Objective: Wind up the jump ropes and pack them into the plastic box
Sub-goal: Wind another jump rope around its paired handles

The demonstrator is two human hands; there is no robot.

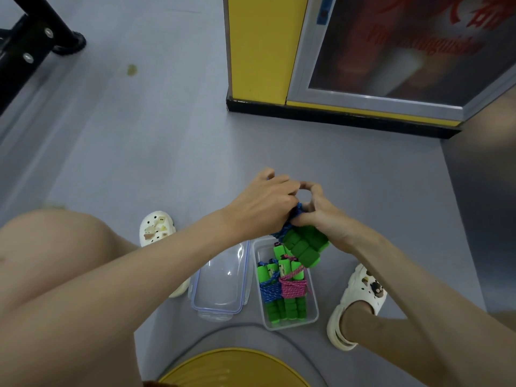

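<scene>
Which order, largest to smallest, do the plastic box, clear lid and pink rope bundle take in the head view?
Largest: plastic box and clear lid, too alike to rank.
Smallest: pink rope bundle.

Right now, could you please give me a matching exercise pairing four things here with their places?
1 lid
2 plastic box
3 pink jump rope
4 jump rope being wound

A inside the box
B gripped by left hand and right hand
C on the floor, left of the box
D on the floor, beside the right shoe

Pairs: 1-C, 2-D, 3-A, 4-B
</scene>
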